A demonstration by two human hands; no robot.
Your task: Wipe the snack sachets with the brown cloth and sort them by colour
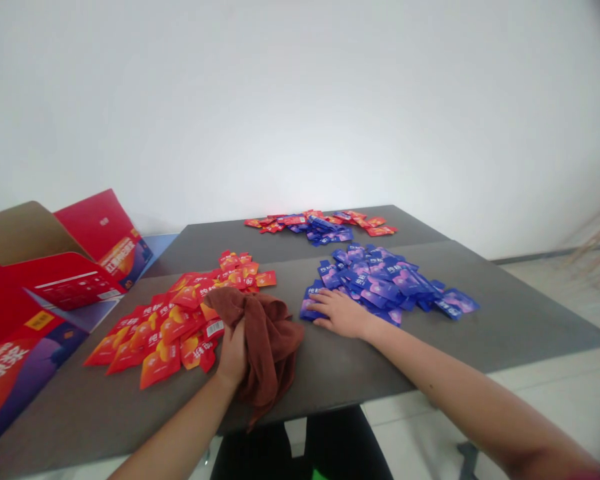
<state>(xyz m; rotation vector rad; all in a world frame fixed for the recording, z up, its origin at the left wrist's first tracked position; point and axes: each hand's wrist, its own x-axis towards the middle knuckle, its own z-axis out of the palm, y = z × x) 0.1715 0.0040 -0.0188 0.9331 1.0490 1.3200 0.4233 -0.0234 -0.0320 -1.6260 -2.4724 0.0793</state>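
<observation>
The left hand [233, 353] is closed firmly around a soft, crumpled rust-brown cloth towel [270, 340], whose folds bunch over the knuckles and hang past the near edge of the dark grey matte table [485, 327]. The towel sits against the near side of a loose, overlapping heap of glossy red-and-orange foil sachets [177, 327], small flat pillow-shaped packets, one with a white barcode showing. The right hand [340, 313] lies open and flat, holding nothing, its spread fingers [320, 301] touching the edge of a similar heap of glossy blue-and-purple foil sachets [375, 283]. Farther along the table lies a smaller, mixed spread of red and blue sachets [320, 225]. To the left, a large open carton of red printed card [100, 227] stands with its flaps splayed, showing plain brown board inside [25, 233]; its contents cannot be seen.
</observation>
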